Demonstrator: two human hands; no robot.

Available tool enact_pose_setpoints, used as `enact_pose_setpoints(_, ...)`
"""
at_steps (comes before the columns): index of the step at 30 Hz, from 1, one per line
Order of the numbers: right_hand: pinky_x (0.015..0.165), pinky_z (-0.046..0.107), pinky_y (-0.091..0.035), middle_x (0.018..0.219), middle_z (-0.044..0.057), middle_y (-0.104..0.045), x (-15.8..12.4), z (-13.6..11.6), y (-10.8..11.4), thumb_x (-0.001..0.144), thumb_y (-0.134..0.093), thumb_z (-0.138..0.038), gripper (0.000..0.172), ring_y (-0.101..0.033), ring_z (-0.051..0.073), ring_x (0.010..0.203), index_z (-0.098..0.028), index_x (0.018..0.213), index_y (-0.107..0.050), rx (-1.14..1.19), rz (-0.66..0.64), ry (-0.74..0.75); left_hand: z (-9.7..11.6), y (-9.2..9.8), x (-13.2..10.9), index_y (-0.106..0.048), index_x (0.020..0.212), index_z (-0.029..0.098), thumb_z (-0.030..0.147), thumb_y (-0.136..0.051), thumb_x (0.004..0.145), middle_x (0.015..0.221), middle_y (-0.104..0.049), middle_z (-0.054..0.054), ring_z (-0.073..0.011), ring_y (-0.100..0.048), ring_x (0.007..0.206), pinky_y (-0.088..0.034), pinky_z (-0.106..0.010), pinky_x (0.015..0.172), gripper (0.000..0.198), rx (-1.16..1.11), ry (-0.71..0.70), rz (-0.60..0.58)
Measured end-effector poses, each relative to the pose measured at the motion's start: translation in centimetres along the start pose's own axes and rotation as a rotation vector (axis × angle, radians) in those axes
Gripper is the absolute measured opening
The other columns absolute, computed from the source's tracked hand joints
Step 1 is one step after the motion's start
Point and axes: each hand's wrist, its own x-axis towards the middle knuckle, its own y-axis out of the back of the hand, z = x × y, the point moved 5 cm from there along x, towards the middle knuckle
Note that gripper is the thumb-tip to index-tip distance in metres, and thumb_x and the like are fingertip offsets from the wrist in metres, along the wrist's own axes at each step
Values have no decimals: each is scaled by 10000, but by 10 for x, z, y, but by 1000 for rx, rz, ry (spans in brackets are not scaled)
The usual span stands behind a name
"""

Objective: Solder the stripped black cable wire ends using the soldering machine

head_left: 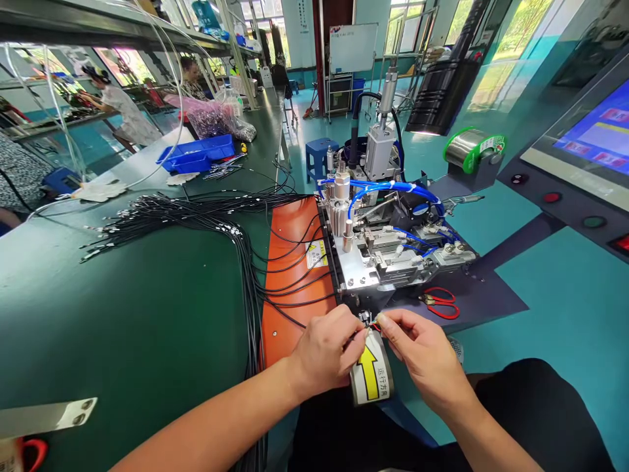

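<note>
In the head view my left hand is closed in a pinch at the front of the machine. A black cable runs over the orange guard into that hand, and its end is mostly hidden by the fingers. Thin coloured wires show between both hands' fingertips, with red among them. My right hand pinches these wires between thumb and forefinger. Just below the fingertips is a rounded metal part with a white label and yellow arrow. The metal soldering machine stands right beyond my hands.
Many black cables lie bundled across the green table and the orange guard. Red-handled scissors rest right of the machine. A solder spool, a control screen and a blue bin surround it. People sit at far left.
</note>
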Motion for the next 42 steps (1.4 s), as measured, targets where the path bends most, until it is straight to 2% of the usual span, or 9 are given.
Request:
enact_pose_setpoints(11,552,242,-356,765,0,-616,1,0,-1,897,-632,-502,338,-474,127,647,-176,952,-703,-17,7,25,1,0,1,-619,823,161,230,-489,959,740,-555,-20,-129,-498,632,-357,-266,554,200,46,-17,-13)
enact_pose_setpoints(15,554,239,-345,751,-11,-598,3,4,-1,902,-627,-499,319,-450,121,636,-185,917,-683,-1,18,21,3,4,4,-654,880,168,251,-480,971,774,-588,-29,-138,-544,670,-401,-256,579,213,92,11,-94)
enact_pose_setpoints(18,532,237,-313,732,-16,-580,7,9,-2,903,-624,-502,322,-421,114,616,-184,874,-669,8,33,11,3,13,8,-670,1008,184,248,-477,978,845,-614,-39,-156,-581,749,-463,-262,655,206,84,69,-169)
enact_pose_setpoints(21,539,237,-321,730,-14,-581,11,12,-2,903,-618,-508,325,-428,118,620,-189,874,-670,-11,55,16,1,22,9,-641,1149,196,173,-496,952,935,-622,-50,-166,-595,824,-501,-270,719,246,38,101,-246)
enact_pose_setpoints(24,578,244,-372,752,-1,-607,14,16,-4,904,-604,-521,337,-473,137,655,-193,876,-677,-38,72,8,-2,24,5,-635,1195,197,93,-525,898,961,-625,-55,-168,-600,829,-513,-267,707,333,26,73,-284)
enact_pose_setpoints(26,595,251,-398,769,10,-629,14,18,-5,897,-602,-533,346,-503,151,671,-196,872,-680,-55,103,-2,-4,22,1,-639,1199,189,67,-511,889,979,-633,-65,-172,-602,839,-520,-277,717,357,39,41,-242)
enact_pose_setpoints(32,578,261,-411,725,9,-635,15,19,-10,879,-605,-549,349,-540,171,642,-205,880,-670,-92,195,19,-7,17,-7,-645,1175,167,85,-472,936,986,-654,-85,-187,-592,884,-529,-324,768,306,91,-58,-19)
enact_pose_setpoints(36,577,269,-416,706,4,-629,15,18,-12,889,-590,-549,342,-543,175,634,-214,888,-657,-141,233,16,-10,17,-7,-648,1160,171,81,-471,946,971,-663,-83,-183,-586,869,-529,-321,748,292,83,-59,21)
enact_pose_setpoints(42,554,260,-406,680,-5,-615,15,19,-12,891,-590,-535,318,-532,170,620,-225,888,-662,-156,230,-9,-12,15,-8,-646,1153,163,73,-480,939,982,-662,-88,-189,-589,879,-531,-333,759,286,81,-47,11)
